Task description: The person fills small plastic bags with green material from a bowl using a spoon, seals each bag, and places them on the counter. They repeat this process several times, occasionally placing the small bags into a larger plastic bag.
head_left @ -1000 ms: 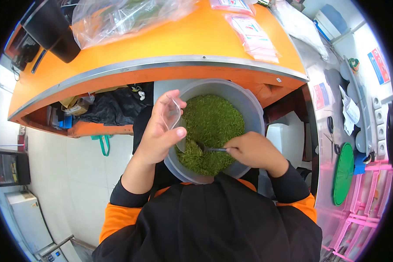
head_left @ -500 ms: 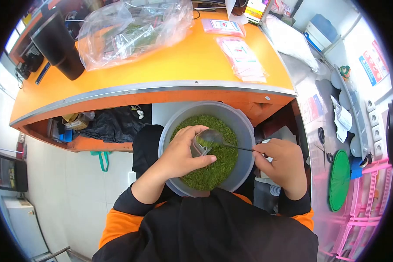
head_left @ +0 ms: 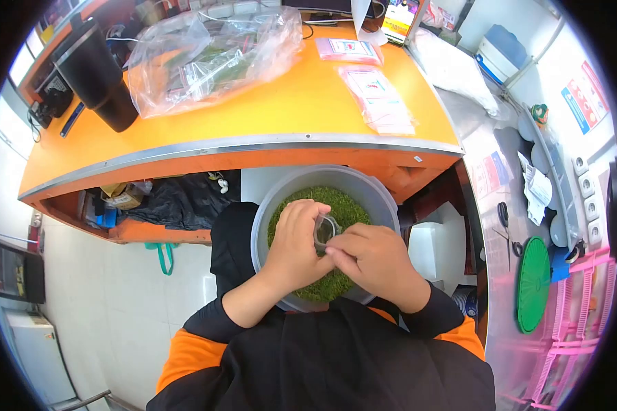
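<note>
A small clear plastic bag (head_left: pixel 324 230) is held over a round translucent tub (head_left: pixel 385 198). My left hand (head_left: pixel 296 240) is curled around the bag's left side. From the right, my right hand (head_left: pixel 373 259) closes thumb and fingers at the bag's edge, touching or nearly touching my left thumb. Below both hands, shredded green dried leaf (head_left: pixel 343 195) fills the tub's bottom. The bag's contents are mostly hidden by my fingers. I cannot make out the spoon.
On the orange desk (head_left: pixel 253 127) lie a large clear plastic bag (head_left: pixel 212 68) with green material, a black tumbler (head_left: pixel 96 79) and packs of printed pouches (head_left: pixel 377 99). At right are scissors (head_left: pixel 504 216), a green lid (head_left: pixel 533 284) and a pink rack (head_left: pixel 583 308).
My right hand has moved left from the spoon's handle to the small bag, and the spoon no longer shows. My left hand still holds the bag over the tub.
</note>
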Demonstrator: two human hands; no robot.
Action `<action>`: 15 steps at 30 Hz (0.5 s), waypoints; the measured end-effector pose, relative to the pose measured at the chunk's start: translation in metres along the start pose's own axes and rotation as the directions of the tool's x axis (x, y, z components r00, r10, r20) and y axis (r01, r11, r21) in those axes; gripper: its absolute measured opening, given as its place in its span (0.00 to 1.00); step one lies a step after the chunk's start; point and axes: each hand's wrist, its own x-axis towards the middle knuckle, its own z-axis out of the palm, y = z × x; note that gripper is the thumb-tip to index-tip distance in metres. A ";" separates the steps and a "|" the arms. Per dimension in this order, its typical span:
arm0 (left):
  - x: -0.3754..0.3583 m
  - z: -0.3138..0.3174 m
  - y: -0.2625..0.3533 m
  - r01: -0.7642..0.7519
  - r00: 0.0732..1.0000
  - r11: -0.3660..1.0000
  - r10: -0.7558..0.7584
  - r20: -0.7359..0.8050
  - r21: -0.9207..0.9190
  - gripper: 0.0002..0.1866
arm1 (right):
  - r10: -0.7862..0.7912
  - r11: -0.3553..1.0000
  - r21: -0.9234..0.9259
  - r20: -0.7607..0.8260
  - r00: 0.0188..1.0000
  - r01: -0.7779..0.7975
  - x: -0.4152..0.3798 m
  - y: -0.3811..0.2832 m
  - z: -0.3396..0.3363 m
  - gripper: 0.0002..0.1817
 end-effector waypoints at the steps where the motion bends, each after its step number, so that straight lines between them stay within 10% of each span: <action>1: 0.001 -0.002 0.000 -0.012 1.000 1.000 0.012 0.000 -0.012 0.39 | 0.006 1.000 0.010 -0.031 0.999 -0.005 0.001 0.005 0.001 0.06; 9: 0.024 -0.032 0.001 0.409 0.849 0.825 -0.189 0.493 -0.389 0.37 | 0.066 0.998 0.017 0.005 0.998 -0.066 -0.007 0.010 0.006 0.07; 10: 0.026 -0.035 0.004 0.347 0.888 0.841 -0.152 0.433 -0.415 0.20 | 0.086 0.992 0.095 -0.037 0.996 -0.082 -0.007 0.008 0.003 0.07; 15: 0.032 -0.046 0.004 0.281 0.866 0.917 -0.115 0.487 -0.283 0.09 | 0.219 0.888 0.446 -0.202 0.955 -0.109 -0.015 0.016 0.007 0.04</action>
